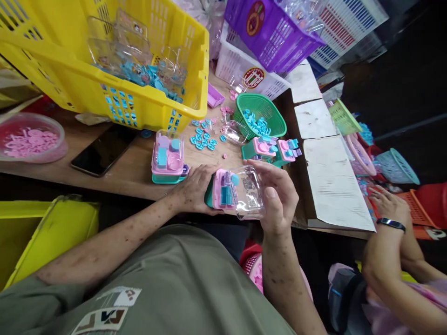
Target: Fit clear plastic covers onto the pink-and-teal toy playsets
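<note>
My left hand (199, 188) grips a pink and green toy set (223, 190) with blue and purple parts on its face, held at the table's front edge. My right hand (279, 193) holds a clear plastic cover (250, 191) close against the right side of that toy. Left of my left hand stands a similar toy set (169, 158) under a clear cover. Two more sets stand beyond my hands, one (260, 148) beside the other (288, 151), both without a visible cover.
A yellow basket (167, 104) and a phone (104, 150) lie at left, near a tub of pink parts (33, 139). Blue discs (203, 138) and a green basket (260, 111) lie beyond my hands. At right, another person's hands (391, 204) work near baskets.
</note>
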